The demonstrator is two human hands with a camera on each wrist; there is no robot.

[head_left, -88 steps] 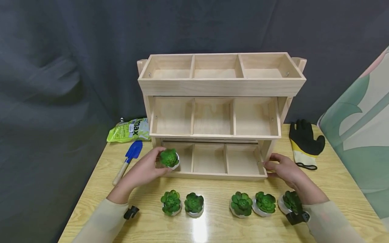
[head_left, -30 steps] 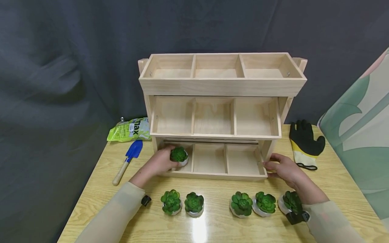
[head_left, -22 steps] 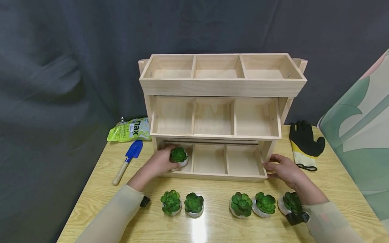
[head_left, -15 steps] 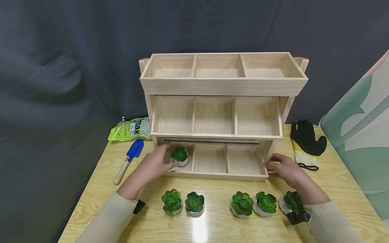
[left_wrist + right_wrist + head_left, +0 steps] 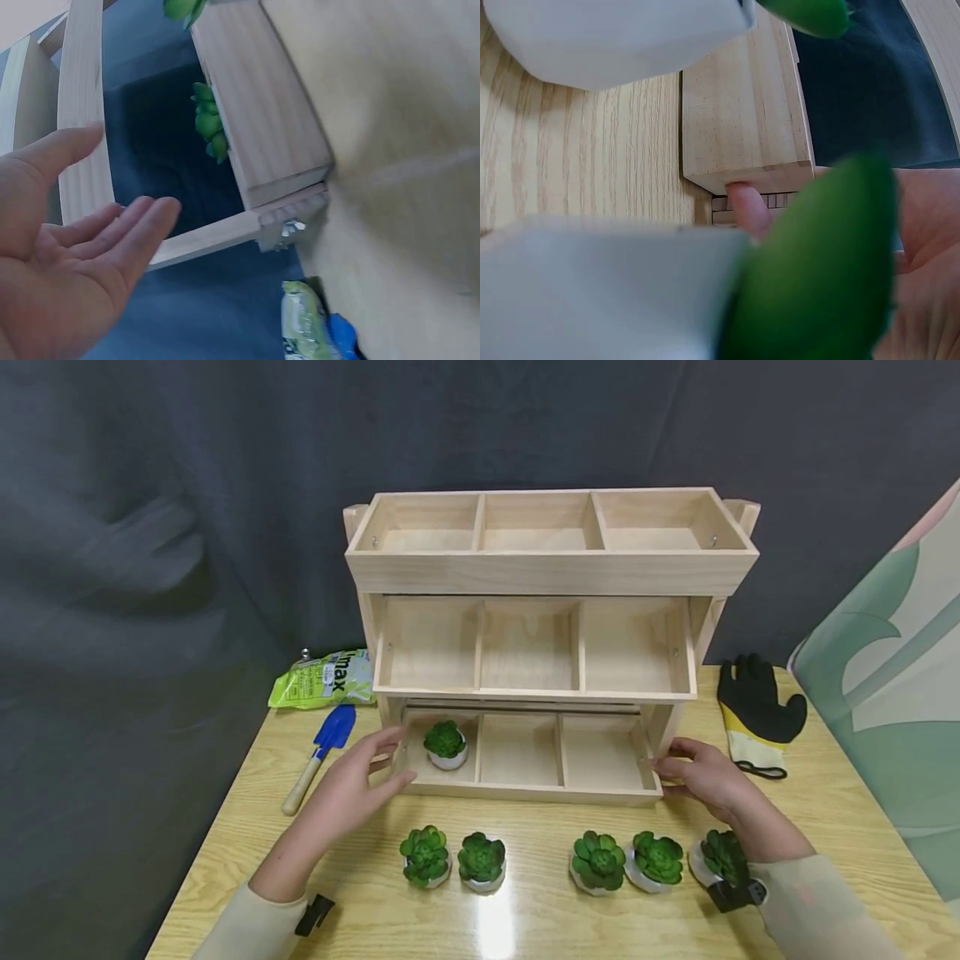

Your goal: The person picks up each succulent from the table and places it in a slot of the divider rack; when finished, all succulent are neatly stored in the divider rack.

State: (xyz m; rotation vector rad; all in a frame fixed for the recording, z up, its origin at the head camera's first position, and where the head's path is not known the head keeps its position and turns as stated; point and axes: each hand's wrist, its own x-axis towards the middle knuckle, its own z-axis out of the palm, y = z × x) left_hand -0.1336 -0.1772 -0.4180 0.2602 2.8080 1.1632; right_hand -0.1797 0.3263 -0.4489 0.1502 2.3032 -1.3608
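Observation:
A small potted succulent (image 5: 446,743) with a white pot stands upright in the bottom tier's left compartment of a three-tier wooden plant shelf (image 5: 555,575). My left hand (image 5: 341,793) is just left of it, thumb and fingers spread, holding nothing. In the left wrist view the palm of that left hand (image 5: 75,277) faces up beside the shelf frame. At the opposite end, my right hand (image 5: 701,781) grips the bottom tier's right corner. The right wrist view shows one fingertip (image 5: 748,210) against the tray's end face, with nearby succulents blocking part of the hand.
Several potted succulents line the table's front, including one left succulent (image 5: 426,857) and one beside my right wrist, a right succulent (image 5: 723,857). A blue trowel (image 5: 322,756) and green bag (image 5: 322,680) lie left. A black-and-yellow glove (image 5: 756,714) lies right.
My left hand carried the succulent into the bottom left compartment, let go of it and drew back left toward me. My right hand has stayed at the shelf's right corner.

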